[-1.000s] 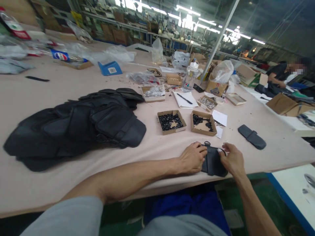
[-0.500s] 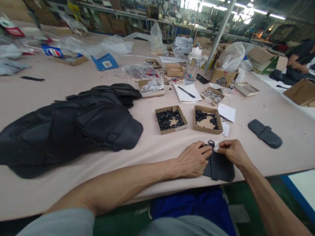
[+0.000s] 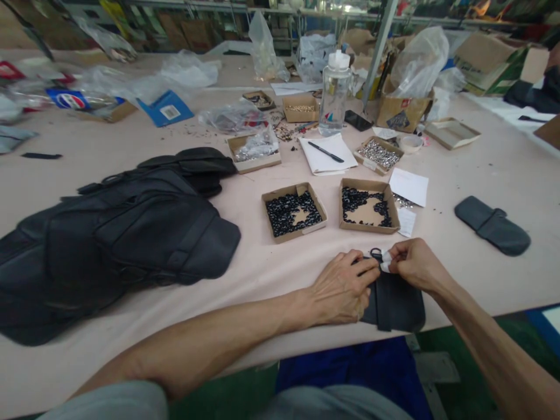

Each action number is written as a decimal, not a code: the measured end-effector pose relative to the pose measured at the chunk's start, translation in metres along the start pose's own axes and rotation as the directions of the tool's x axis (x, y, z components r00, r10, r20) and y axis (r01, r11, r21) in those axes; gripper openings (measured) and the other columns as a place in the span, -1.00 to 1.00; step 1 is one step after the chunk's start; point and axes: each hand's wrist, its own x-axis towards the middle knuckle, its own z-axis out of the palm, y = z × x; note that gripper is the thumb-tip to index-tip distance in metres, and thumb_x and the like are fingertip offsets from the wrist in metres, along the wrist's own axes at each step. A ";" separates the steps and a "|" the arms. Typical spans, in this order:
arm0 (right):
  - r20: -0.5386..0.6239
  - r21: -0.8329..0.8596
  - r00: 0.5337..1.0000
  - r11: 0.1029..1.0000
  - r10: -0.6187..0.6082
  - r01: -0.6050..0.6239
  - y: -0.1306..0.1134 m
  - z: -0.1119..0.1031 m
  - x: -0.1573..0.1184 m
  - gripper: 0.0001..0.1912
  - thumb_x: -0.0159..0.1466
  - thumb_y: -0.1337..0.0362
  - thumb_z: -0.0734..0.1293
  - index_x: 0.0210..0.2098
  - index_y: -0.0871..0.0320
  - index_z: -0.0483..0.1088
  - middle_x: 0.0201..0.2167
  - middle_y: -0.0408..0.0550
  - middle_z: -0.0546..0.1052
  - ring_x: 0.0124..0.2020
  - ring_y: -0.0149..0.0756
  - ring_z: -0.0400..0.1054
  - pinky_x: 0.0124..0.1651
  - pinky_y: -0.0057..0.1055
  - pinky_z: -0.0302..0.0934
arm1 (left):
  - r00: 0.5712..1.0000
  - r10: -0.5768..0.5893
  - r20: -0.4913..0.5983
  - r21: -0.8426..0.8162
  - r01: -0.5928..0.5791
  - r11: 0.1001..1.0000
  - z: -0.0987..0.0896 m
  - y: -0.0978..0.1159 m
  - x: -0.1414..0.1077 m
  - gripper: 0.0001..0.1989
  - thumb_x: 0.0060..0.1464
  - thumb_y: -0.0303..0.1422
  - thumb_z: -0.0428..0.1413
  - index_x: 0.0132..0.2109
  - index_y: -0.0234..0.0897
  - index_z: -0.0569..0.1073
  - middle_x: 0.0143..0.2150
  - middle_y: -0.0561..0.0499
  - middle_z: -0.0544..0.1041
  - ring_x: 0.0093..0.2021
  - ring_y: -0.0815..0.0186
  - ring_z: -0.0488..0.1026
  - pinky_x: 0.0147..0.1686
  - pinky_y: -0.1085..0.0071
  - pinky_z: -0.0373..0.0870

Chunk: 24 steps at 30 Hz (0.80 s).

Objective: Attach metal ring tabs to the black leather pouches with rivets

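Note:
A flat black leather-like piece (image 3: 400, 300) with a strap across it lies at the table's front edge. My left hand (image 3: 343, 286) rests over its left side, fingers bent and gripping its upper edge. My right hand (image 3: 413, 262) is closed in a pinch at that same edge, beside a small black loop (image 3: 375, 252). White material (image 3: 385, 261) shows at the right fingertips; whether it is wrapped on them or held between them, I cannot tell. Part of the piece is hidden under my left hand. A similar black piece (image 3: 492, 226) lies farther right.
Two cardboard trays (image 3: 294, 236) of small black parts stand beyond my hands. Black bags (image 3: 109, 233) are heaped at left. Farther back are a pen (image 3: 326, 152) on paper, a tray of metal parts (image 3: 378, 154), a water jug (image 3: 336, 93) and a phone (image 3: 358, 121).
The camera view has tilted down and come slightly closer. Both hands stay at the black piece's upper edge; my right fingers have shifted slightly.

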 end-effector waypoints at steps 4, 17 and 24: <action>0.017 0.063 1.000 0.998 0.003 -0.004 0.004 -0.001 0.001 -0.80 -0.12 0.33 0.40 -0.46 0.23 0.60 -0.60 -0.09 0.53 -0.59 -0.35 0.28 -0.56 -0.47 0.01 | 1.000 0.000 -0.005 0.037 0.000 0.999 -0.001 0.003 -0.002 -0.52 0.28 -0.37 -0.01 0.31 -0.32 0.31 0.23 -0.17 0.42 0.15 0.02 0.27 0.08 0.09 0.29; 0.053 -0.429 0.791 0.701 -0.610 0.570 0.000 0.006 -0.032 -0.81 0.24 0.40 0.25 -0.27 0.15 0.51 -0.29 0.01 0.54 -0.24 -0.18 0.41 -0.14 -0.31 0.26 | 0.998 0.051 -0.043 0.071 -0.048 0.996 -0.001 0.004 -0.007 -0.53 0.23 -0.38 0.07 0.25 -0.39 0.38 0.17 -0.21 0.45 0.10 0.06 0.30 0.13 0.13 0.29; 0.270 -0.592 0.695 0.454 -0.667 0.666 0.017 0.012 -0.029 -0.73 0.22 0.47 0.20 -0.20 0.10 0.45 -0.21 0.06 0.51 -0.21 -0.13 0.40 -0.15 -0.26 0.28 | 0.999 0.022 -0.039 0.113 -0.017 0.993 0.000 0.014 -0.019 -0.52 0.25 -0.28 0.07 0.24 -0.41 0.39 0.10 -0.25 0.45 0.09 0.03 0.30 -0.03 0.14 0.32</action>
